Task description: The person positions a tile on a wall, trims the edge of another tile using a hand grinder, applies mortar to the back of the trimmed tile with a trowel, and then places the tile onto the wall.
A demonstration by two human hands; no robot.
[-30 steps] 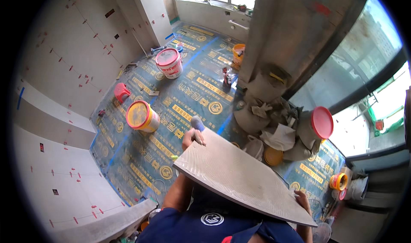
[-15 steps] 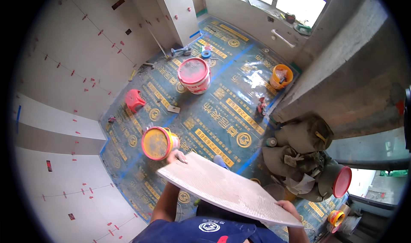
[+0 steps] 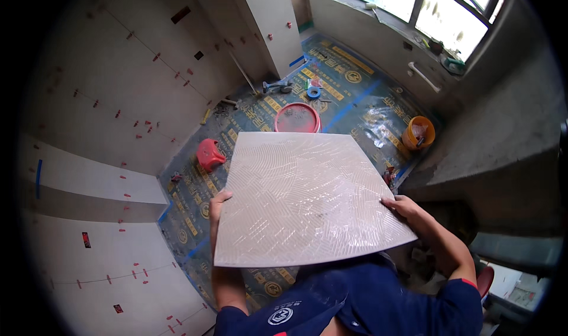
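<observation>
A large square tile (image 3: 307, 200) is held up in front of my chest, its upward side coated with pale adhesive combed into ridges. My left hand (image 3: 219, 206) grips its left edge, thumb on top and fingers hidden beneath. At the right edge, my right hand (image 3: 400, 206) clasps it the same way. Beyond the tile's far edge shows the red lid of a bucket (image 3: 297, 118), partly covered by the tile.
Left stands a wall of fitted tiles (image 3: 106, 105) with red spacer clips. A red plastic stool (image 3: 210, 155) is on the printed floor covering (image 3: 260, 118). An orange bucket (image 3: 418, 133) stands at the right wall. Blue tape (image 3: 313, 92) lies farther back, below the window (image 3: 452, 25).
The tile has been raised and swung from a slanted, low position to nearly level across my front. Both hands still grip it. It now hides the yellow-lidded bucket.
</observation>
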